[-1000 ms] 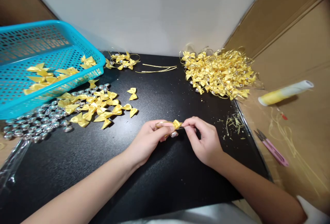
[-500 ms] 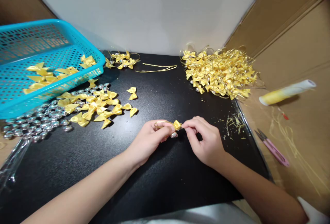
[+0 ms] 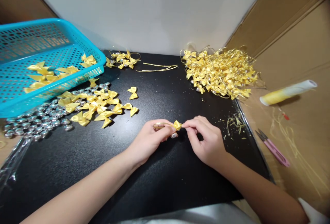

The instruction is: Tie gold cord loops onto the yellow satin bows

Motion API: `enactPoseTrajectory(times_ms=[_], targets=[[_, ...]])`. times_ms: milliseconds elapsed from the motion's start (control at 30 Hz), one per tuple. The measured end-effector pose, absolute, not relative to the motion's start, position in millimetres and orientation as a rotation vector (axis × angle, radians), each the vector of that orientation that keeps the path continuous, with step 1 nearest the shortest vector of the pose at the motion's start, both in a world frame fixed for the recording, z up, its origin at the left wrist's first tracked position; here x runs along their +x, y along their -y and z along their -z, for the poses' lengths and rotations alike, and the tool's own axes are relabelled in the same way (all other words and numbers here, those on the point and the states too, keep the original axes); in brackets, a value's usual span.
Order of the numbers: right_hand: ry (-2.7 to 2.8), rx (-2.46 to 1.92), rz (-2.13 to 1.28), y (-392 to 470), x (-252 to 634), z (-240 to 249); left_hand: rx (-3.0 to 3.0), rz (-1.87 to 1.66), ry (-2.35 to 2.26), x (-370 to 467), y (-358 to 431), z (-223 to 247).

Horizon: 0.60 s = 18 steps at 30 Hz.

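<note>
Over the middle of the black table (image 3: pixel 160 169), my left hand (image 3: pixel 152 138) pinches a looped gold cord (image 3: pixel 159 125) with a yellow bow (image 3: pixel 177 125) on it. A silver bead (image 3: pixel 174 135) hangs just below the bow, beside my left fingertips. My right hand (image 3: pixel 205 140) is closed, thumb and forefinger pinching the short cord end to the right of the bow. Loose yellow bows (image 3: pixel 95 107) lie to the left, next to many silver beads (image 3: pixel 33 124).
A blue basket (image 3: pixel 85 42) holding bows stands at the left. Finished-looking bow loops (image 3: pixel 219 71) are heaped at the back right, a smaller group (image 3: pixel 123 59) at the back. Cut cords (image 3: pixel 157 68) lie between. Pink snips (image 3: pixel 274 150) and a yellow-white roll (image 3: pixel 288 92) are at the right.
The cord loop in my left hand looks slightly flatter. Both hands keep nearly the same places and grips.
</note>
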State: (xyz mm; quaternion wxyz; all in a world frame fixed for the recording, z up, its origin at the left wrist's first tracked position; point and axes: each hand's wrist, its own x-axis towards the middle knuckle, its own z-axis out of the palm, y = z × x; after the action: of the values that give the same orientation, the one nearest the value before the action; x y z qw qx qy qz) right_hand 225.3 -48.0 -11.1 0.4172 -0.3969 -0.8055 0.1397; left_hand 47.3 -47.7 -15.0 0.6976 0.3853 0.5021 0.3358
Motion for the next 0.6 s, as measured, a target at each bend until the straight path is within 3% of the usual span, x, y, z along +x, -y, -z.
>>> enactPoseTrajectory(times_ms=[600], targets=[[2.045,-1.002,-0.317,47.7,229.0,9.7,0.888,-0.753,-1.088,48.6,46.8,14.3]])
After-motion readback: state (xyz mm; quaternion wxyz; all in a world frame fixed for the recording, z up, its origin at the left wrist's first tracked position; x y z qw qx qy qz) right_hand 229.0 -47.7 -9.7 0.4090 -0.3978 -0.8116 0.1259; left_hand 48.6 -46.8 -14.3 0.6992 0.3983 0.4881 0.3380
